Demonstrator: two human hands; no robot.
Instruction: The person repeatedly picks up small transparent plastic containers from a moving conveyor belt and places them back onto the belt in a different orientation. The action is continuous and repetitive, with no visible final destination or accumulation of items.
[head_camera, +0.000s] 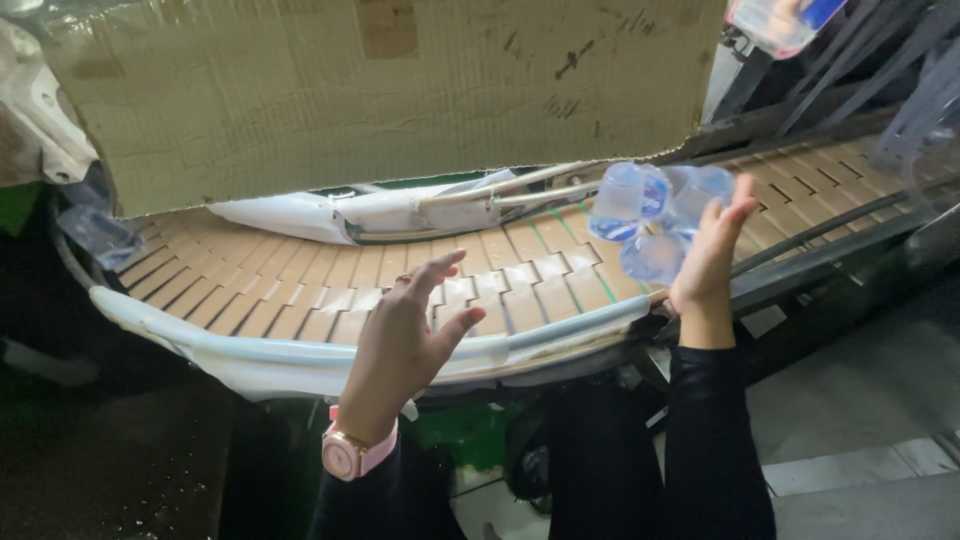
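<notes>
My left hand (405, 335) hovers open above the near edge of a curved brown slat conveyor (300, 295), fingers spread, holding nothing; a pink watch sits on its wrist. My right hand (712, 250) is raised at the right of the belt, palm against a cluster of clear plastic bottles (650, 215) with blue labels. The bottles are blurred, and I cannot tell whether the fingers grip them or only touch them.
A big sheet of brown cardboard (380, 90) hangs over the far side of the belt. A pale blue guide rail (300, 350) lines the near curve. White plastic wrap (330, 212) lies under the cardboard. Another bottle pack (780, 20) shows top right.
</notes>
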